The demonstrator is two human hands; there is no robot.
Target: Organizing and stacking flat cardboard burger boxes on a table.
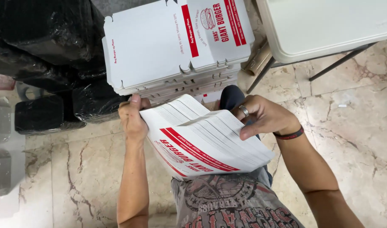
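1. Left hand (133,120) clamps the near-left corner of a bundle of flat burger boxes (206,141).
2. Right hand (261,116) curls over its far-right edge, fingers closed.
3. The bundle lies between both hands, its long axis running hand to hand, just below the taller box stack (168,50).

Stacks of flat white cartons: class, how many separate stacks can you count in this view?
2. One stack is held between the left hand and the right hand. The other stack rests ahead, beside the black wrapped bundles. Others may be hidden.

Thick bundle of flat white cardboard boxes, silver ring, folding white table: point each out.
Thick bundle of flat white cardboard boxes (202,135), head view, fanned edges.
Silver ring (243,110), head view, band.
Folding white table (328,25), head view, tabletop.
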